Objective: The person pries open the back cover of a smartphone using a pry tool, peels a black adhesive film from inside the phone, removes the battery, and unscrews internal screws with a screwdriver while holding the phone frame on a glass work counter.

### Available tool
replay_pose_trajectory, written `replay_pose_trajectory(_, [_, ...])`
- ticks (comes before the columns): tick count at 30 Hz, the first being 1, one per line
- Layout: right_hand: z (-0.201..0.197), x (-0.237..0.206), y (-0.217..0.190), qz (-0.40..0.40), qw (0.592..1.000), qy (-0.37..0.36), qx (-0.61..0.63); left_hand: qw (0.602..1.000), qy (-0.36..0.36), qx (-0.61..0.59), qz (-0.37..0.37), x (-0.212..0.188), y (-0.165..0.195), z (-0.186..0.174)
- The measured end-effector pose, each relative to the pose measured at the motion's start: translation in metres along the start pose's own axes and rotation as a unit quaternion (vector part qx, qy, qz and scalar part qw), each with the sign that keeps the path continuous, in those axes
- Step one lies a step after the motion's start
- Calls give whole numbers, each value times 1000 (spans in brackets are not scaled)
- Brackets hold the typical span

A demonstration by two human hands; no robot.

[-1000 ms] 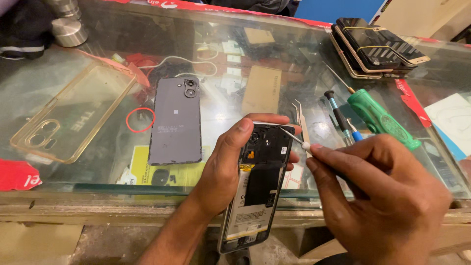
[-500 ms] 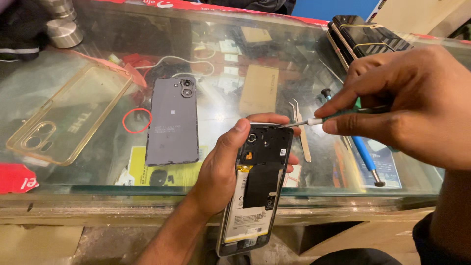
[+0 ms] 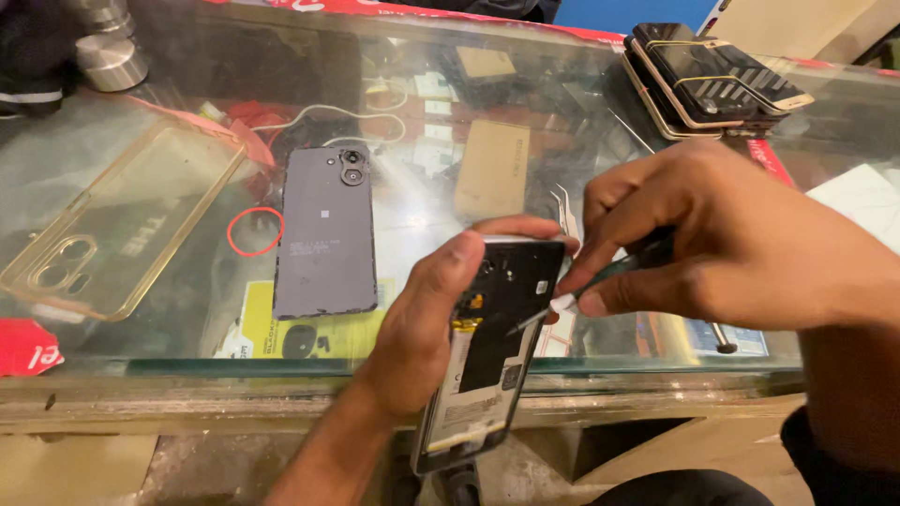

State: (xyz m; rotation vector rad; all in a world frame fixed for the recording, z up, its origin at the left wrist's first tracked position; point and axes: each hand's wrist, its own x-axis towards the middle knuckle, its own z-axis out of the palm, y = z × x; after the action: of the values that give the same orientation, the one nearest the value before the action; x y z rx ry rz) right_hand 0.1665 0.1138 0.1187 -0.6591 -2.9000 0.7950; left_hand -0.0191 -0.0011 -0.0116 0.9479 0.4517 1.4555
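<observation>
Head view, looking down over a glass counter (image 3: 600,131). Left hand (image 3: 422,328) wrapped around an opened phone (image 3: 492,351), thumb hooked over the top left corner, fingertips curled round the far edge; held tilted, just off the near edge of the counter, inner face up. Back already off: black shields, a pale label panel and a yellow patch near the top all exposed. Right hand (image 3: 722,244) pinching a small screwdriver (image 3: 562,305) between thumb and forefinger, remaining fingers folded in behind; metal tip resting on the upper part of the phone's interior, just below the camera area (whether seated in a screw, cannot tell). Removed back cover (image 3: 328,232), dark grey with two camera rings, lying flat on the glass to the left of the hands. Further left, a clear soft case (image 3: 112,220), empty, lying at an angle. Small red ring (image 3: 255,231) between case and cover. Tweezers (image 3: 565,211) on the glass just beyond the phone, partly hidden by the right hand. Far right, a stack of phones (image 3: 712,80), screens up. Far left corner, a round metal object (image 3: 108,47). Judged progress: early to middle of disassembly — case and cover off and set aside, shields apparently in place, board and battery undisturbed. No loose screws visible on the glass, though too small to be sure against the clutter under it.
</observation>
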Motion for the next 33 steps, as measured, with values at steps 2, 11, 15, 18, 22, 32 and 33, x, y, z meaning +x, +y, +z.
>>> replay_pose_trajectory(2, [-10,-23,3,-65,994,65,-55,1000,8,-17,7,2,1,-1])
replay_pose_trajectory(11, [42,-66,-3,131,942,293,-103,999,-2,-45,2,4,0,0])
replay_pose_trajectory(15, [74,-52,-29,90,900,415,-95,999,0,-38,9,4,1,-1])
replay_pose_trajectory(18, [76,-42,-42,79,893,407,-173,999,2,-34,11,5,1,-2])
replay_pose_trajectory(22, [82,-35,-43,31,882,447,-144,999,5,-50,9,6,0,-1])
replay_pose_trajectory(32, [91,-35,-47,4,882,447,-152,998,8,65,16,3,2,-2])
replay_pose_trajectory(33, [86,-35,-51,15,886,433,-164,995,12,94,17,3,3,-2])
